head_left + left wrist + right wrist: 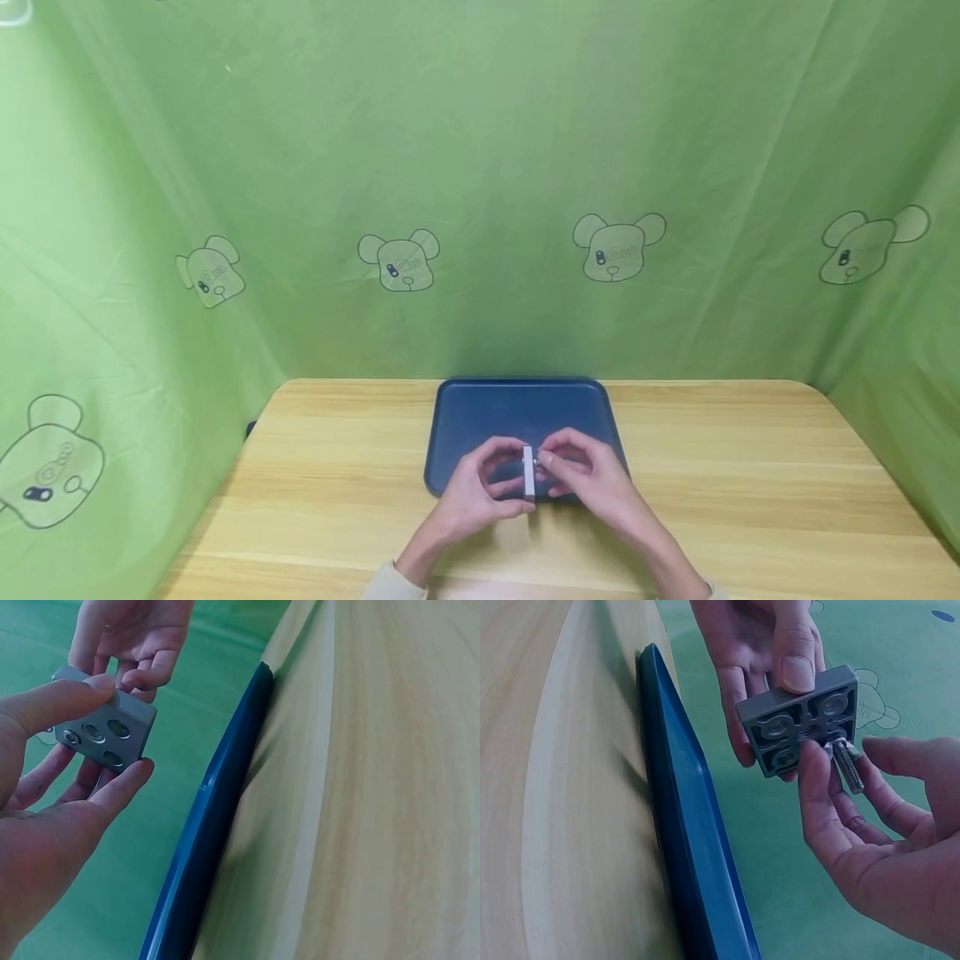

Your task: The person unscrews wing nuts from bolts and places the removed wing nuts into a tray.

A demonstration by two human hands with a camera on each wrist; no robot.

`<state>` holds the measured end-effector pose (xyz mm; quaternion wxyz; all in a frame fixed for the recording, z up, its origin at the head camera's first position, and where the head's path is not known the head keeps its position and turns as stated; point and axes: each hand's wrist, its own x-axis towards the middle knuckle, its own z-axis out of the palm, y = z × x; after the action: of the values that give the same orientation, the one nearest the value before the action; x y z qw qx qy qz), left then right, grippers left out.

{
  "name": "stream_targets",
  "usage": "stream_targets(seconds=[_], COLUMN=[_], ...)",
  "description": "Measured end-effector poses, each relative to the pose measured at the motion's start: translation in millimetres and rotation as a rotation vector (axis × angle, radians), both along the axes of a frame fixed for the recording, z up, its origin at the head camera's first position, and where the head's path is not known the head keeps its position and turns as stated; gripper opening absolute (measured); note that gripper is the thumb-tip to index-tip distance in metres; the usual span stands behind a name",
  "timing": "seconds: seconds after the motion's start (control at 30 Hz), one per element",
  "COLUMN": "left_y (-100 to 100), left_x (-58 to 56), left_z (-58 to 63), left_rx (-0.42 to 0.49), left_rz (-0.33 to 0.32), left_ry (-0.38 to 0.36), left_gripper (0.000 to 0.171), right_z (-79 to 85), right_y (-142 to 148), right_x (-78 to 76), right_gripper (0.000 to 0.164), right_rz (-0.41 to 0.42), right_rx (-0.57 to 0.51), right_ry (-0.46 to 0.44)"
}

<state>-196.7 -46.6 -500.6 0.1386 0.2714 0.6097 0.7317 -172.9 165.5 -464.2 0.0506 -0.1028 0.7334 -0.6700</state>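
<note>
A grey square block [795,720], with round holes on one face and a ribbed, recessed back, is held upright above the near edge of the blue tray [517,408]. My left hand [471,493] grips it by its edges, thumb on one side and fingers on the other. Through one corner hole runs a threaded bolt [848,769]; its round socket head [71,737] shows on the opposite face. What looks like a wing nut [853,752] sits on the thread close to the block. My right hand [600,477] pinches this nut between thumb and finger.
The tray lies on a light wooden table [720,475], towards its back edge. Green curtains [495,125] with bear-head outlines hang behind the table and along both sides.
</note>
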Motion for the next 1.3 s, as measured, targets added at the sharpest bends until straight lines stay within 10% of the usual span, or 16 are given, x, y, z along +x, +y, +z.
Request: stream_targets(seconds=[1.3], left_y=[2.4], left_x=[2.3], left_z=[1.3], left_rx=[-0.039], left_rz=[0.026], left_ry=[0.032], left_gripper=[0.07], right_z=[-0.8], right_y=[-0.2], right_x=[0.1], right_gripper=[0.027], right_rz=[-0.01], right_rx=[0.005], right_ry=[0.012])
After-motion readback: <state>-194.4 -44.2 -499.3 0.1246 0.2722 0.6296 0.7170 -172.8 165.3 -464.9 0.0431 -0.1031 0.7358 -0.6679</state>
